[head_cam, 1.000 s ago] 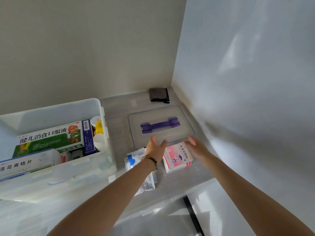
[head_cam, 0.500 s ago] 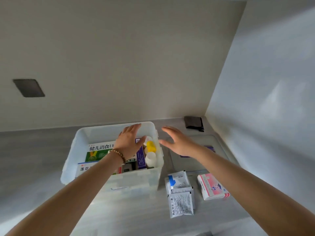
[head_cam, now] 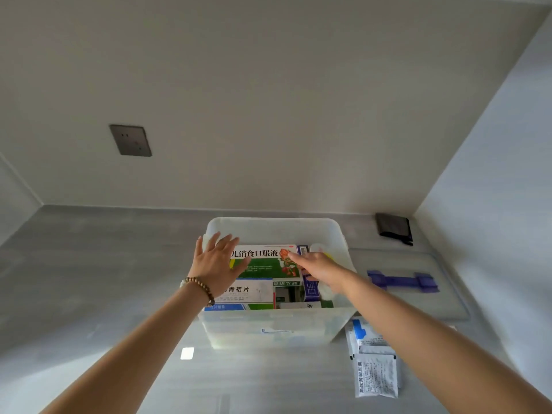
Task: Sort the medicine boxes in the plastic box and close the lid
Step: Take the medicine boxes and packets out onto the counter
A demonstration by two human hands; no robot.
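A translucent plastic box (head_cam: 268, 327) stands on the grey counter, filled with medicine boxes. On top lies a green and white medicine box (head_cam: 265, 262), with a white and blue one (head_cam: 248, 294) in front of it and a purple one (head_cam: 310, 286) to the right. My left hand (head_cam: 216, 261), fingers spread, hovers over the left end of the green box. My right hand (head_cam: 318, 265) reaches in over its right end, fingertips at the box's top; whether they touch it I cannot tell. The clear lid (head_cam: 409, 283) with a purple handle lies flat to the right.
Two white sachets (head_cam: 373, 360) lie on the counter by the box's front right corner. A dark folded item (head_cam: 393, 228) sits in the back right corner. A wall socket (head_cam: 130, 140) is on the back wall. A white wall rises on the right.
Both hands have moved from above the lid and pink box over to the plastic box and now sit over the green box. The view has swung left and up; the pink box is out of view.
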